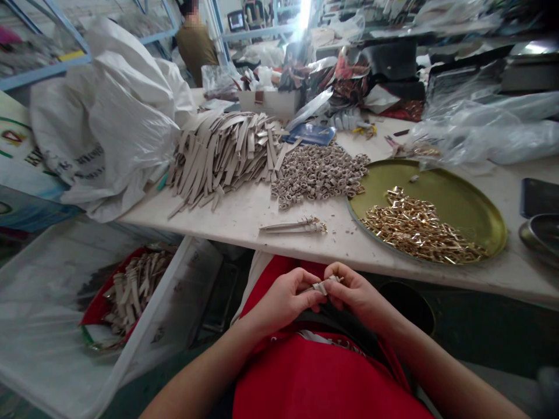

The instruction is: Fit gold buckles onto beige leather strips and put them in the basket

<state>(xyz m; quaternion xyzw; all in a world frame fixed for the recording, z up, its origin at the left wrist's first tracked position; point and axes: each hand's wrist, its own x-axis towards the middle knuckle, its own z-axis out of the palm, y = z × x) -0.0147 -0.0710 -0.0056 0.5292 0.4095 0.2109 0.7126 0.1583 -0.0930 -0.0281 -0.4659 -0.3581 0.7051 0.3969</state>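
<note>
Over my lap, just off the table's front edge, my left hand point(297, 292) and my right hand point(349, 291) pinch a small light-grey strap point(321, 287) between them. Fingers cover most of it, so its full shape is hidden. On the table beyond lie a few finished-looking grey straps point(292, 227) with gold ends. Behind those is a heap of small grey loops point(318, 171). Long flat grey strips point(227, 154) are piled to its left. A round gold-coloured tray point(454, 180) on the right holds a mound of gold buckles point(421, 230).
A large white sack point(126, 116) stands at the left. Below it, a white plastic bin point(174, 308) contains a red-lined container of grey straps point(133, 291). Plastic bags point(502, 128), a phone-like dark slab point(539, 196) and a metal bowl point(541, 233) sit at right. A person point(195, 46) is in the background.
</note>
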